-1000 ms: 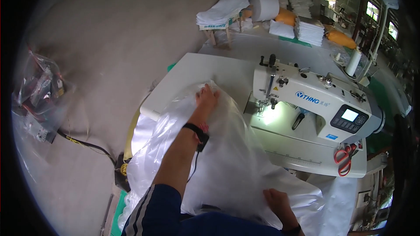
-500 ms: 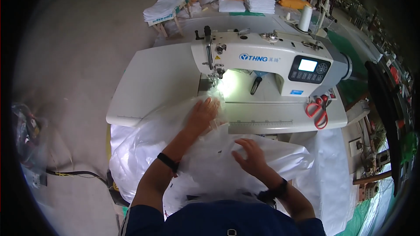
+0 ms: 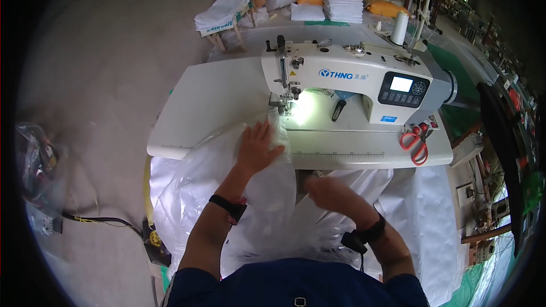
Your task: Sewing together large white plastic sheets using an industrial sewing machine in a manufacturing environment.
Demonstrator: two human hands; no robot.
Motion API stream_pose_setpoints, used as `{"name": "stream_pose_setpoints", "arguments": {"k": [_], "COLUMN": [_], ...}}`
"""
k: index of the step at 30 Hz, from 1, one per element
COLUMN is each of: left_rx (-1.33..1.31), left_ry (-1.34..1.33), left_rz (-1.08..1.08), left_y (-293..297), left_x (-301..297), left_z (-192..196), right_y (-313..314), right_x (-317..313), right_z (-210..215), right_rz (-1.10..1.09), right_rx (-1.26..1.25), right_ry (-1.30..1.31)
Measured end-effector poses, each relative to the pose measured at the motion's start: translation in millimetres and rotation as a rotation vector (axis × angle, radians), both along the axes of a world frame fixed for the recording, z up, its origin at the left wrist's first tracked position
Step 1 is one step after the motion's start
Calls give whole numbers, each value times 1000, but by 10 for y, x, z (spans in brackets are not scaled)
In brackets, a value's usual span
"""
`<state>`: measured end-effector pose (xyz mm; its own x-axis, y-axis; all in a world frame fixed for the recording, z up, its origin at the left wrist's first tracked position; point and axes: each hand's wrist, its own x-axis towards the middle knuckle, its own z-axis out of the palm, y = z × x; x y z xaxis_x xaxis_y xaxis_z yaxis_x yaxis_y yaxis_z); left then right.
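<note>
- Firstly, the sheet [image 3: 264, 199]: white, translucent film, in loose folds below the front edge of the table [image 3: 207, 102], rising over it to a narrow end near the foot [image 3: 286, 109]. Judgement: hanging folds could drag; slack is advisable.
- Blurred, the right hand [image 3: 331, 194] is in front of the table edge, near the sheet. Fingers appear curled; whether they grasp film cannot be told. It would best support the folds without sideways pull.
- Palm down, the left hand [image 3: 257, 149] lies on the sheet, fingers extended, clenching nothing. Light, even pressure is advised, fingertips clear of the foot.
- Red-handled scissors [image 3: 418, 145]: on the table at right, apart from the sheet.
- At the lit foot, whether film lies beneath cannot be told. Film here should be smooth.
- Machine [image 3: 335, 71]: beyond the hands.
- Spool [image 3: 400, 29]: upright behind; its thread should run free.
</note>
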<state>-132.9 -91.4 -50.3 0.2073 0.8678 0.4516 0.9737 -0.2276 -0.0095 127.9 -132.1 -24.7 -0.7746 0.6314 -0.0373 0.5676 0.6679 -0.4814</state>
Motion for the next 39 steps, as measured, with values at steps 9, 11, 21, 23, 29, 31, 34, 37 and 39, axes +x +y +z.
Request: {"name": "stream_pose_setpoints", "arguments": {"k": [9,11,21,23,29,31,34,37,39], "left_rx": [-503,-437,-40,-136,-231,-177,-48,178,-91], "left_ry": [-730,-661,-709,-902,-586,-252,-229,-337,-351], "left_rz": [-76,24,-537,-394,5,139,113,57,236], "left_y": [115,243,908,832,657,671,705,770,834], "left_x": [-348,-500,-78,-48,-73,-64,-37,-35,-46], "left_z": [299,414,487,548,541,432,218,64,46], "right_y": [375,397,508,493,248,222,256,256,208], "right_x": [-924,-939,-918,-884,-837,-820,-767,-701,-656], "right_z": [36,-103,-223,-214,-219,-246,-283,-268,-212], "right_rz": [-268,-298,-421,-423,-554,-588,-654,-648,-651], "right_rx": [386,402,415,398,-458,-494,-322,-320,-197], "right_ry": [399,415,559,591,964,835,740,679,554]}}
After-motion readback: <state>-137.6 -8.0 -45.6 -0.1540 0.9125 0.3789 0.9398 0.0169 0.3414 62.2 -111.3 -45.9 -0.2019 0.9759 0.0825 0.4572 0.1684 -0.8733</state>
